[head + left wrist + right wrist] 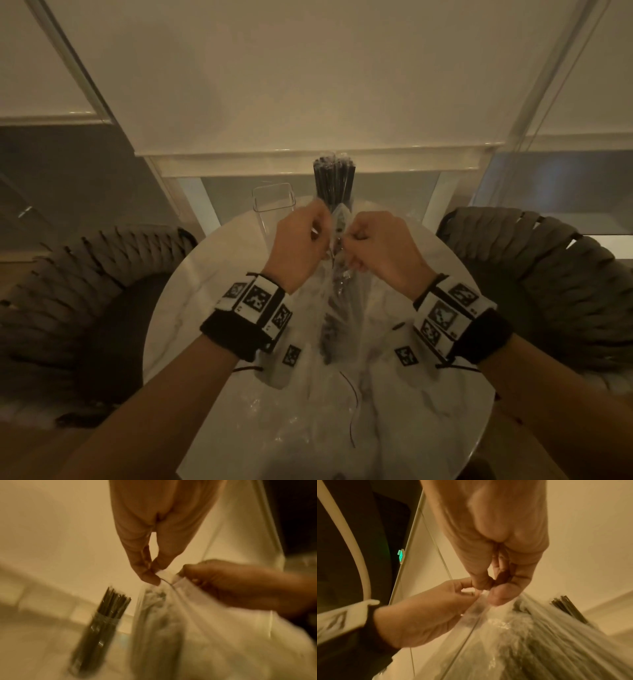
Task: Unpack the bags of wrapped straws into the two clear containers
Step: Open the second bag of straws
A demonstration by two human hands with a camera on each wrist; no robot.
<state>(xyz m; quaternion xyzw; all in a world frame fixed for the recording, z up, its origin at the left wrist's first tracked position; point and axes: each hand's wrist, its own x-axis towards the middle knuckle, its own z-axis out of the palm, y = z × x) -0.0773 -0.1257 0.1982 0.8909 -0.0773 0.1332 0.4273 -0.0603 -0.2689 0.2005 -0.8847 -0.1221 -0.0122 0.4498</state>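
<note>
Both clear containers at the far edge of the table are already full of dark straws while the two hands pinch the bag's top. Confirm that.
Not quite. Only the right container is full of dark straws; the left container is empty, as the head view shows. The rest holds: the left hand and right hand both pinch the top of the bag.

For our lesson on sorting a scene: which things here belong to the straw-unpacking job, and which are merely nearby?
Part of the job:
- left hand and right hand, both pinching the top of the bag
- bag of straws
- empty container
- full container of dark straws

Merely nearby:
- table
- left chair
- right chair
</note>
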